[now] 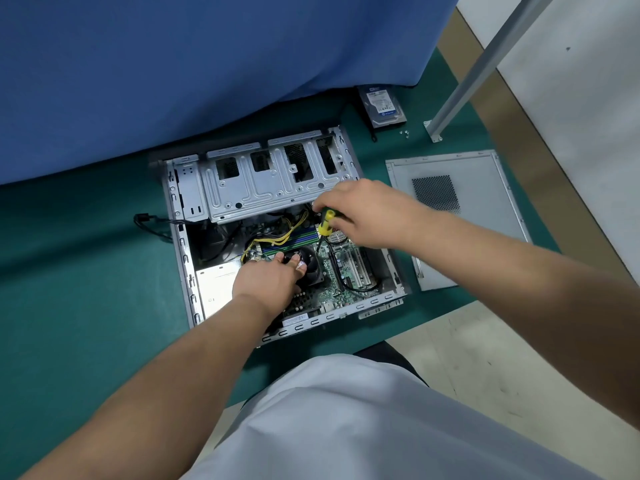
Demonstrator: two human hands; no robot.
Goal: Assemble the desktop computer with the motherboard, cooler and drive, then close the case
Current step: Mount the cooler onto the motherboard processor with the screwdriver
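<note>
No legible txt (drive (382,106) label blurred)

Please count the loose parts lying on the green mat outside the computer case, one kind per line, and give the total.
Hard drive: 1
Side panel: 1
Small screws: 3, though they are tiny and hard to tell apart
Total: 5
</note>
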